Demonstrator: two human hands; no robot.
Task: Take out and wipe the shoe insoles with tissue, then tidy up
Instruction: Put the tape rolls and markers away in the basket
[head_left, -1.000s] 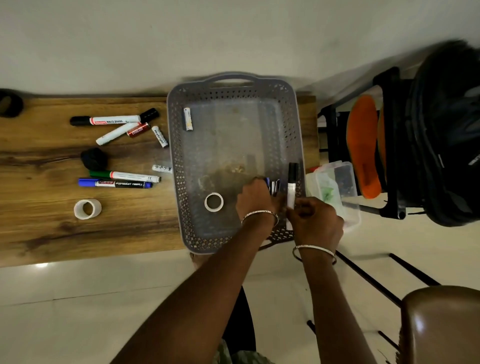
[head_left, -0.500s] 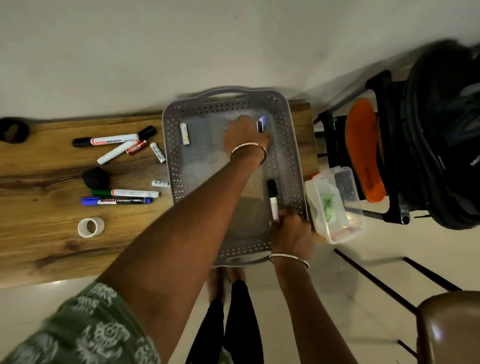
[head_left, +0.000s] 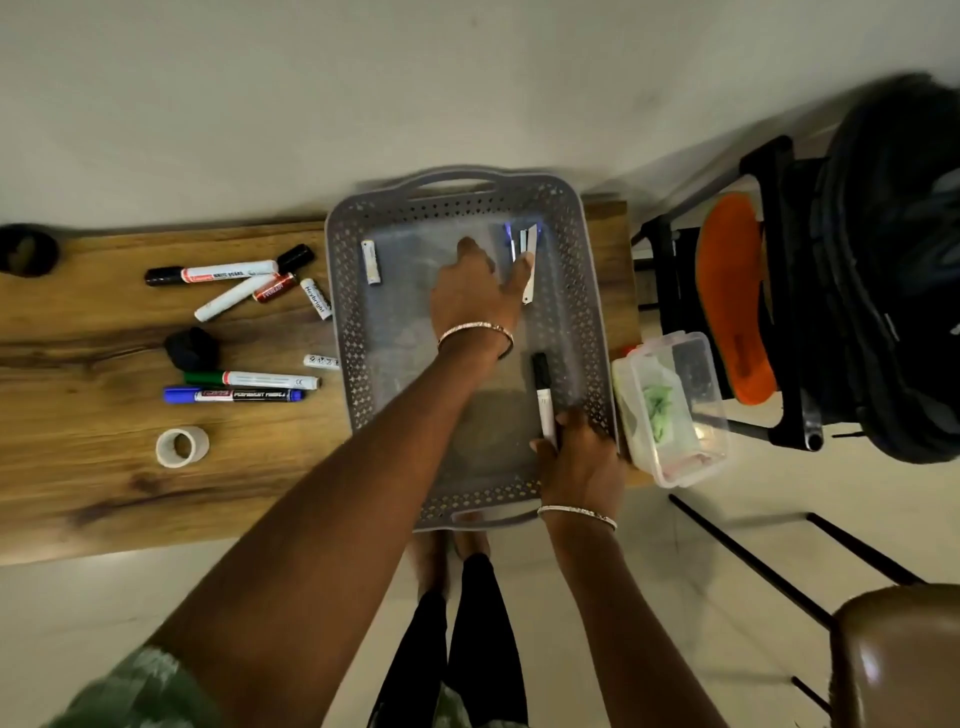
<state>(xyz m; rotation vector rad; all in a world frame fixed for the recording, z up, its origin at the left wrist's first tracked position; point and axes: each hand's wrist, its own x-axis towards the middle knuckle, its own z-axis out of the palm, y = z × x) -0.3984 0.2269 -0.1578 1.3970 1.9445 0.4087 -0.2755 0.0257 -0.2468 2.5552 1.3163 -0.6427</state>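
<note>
An orange insole (head_left: 732, 296) stands upright on a black rack (head_left: 779, 291) at the right, apart from both hands. A grey perforated basket (head_left: 340, 312) sits on the wooden table (head_left: 104, 499). My left hand (head_left: 472, 296) reaches into its far right corner, fingers spread, fingertips on several small silvery and blue items (head_left: 522, 239) lying there. My right hand (head_left: 582, 462) is at the basket's near right side, closed around the white end of a black-capped marker (head_left: 543, 395). A white battery (head_left: 371, 262) lies at the basket's far left. No tissue is visible.
Several markers (head_left: 249, 387) and batteries, a black lump (head_left: 192, 348) and a tape roll (head_left: 182, 447) lie on the table left of the basket. A clear plastic box (head_left: 675, 410) sits right of it. A dark bag (head_left: 893, 260) and a brown seat (head_left: 893, 654) are at the right.
My left hand carried the small items from the basket's near side to its far right corner and spread over them. The tape roll inside the basket is hidden now. My right hand keeps the marker.
</note>
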